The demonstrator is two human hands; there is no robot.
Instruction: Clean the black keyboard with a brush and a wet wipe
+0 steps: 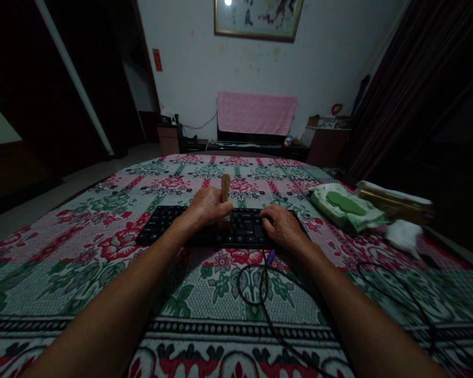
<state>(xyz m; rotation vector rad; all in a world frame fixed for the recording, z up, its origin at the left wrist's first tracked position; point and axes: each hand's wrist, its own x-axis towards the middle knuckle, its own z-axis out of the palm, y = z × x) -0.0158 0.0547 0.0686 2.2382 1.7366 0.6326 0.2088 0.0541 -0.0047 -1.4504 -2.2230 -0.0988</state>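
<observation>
A black keyboard [242,239] lies crosswise on the patterned cloth in front of me. My left hand [211,206] is closed around a wooden-handled brush [225,185], its handle upright and its lower end down at the keys; the bristles are mostly hidden by the hand and the dim light. With curled fingers, my right hand [283,226] grips the right part of the keyboard; its fingertips are partly out of sight. From the keyboard's near edge a black cable [265,294] runs toward me in loops, with a small purple piece [271,257] beside it.
A green-and-white wipes pack [345,206], a brown-gold tissue box [394,202] and a crumpled white tissue [404,235] lie on the right. The flowered tablecloth [114,273] covers the table. Beyond it, a pink cloth [256,113] hangs over a screen by the wall.
</observation>
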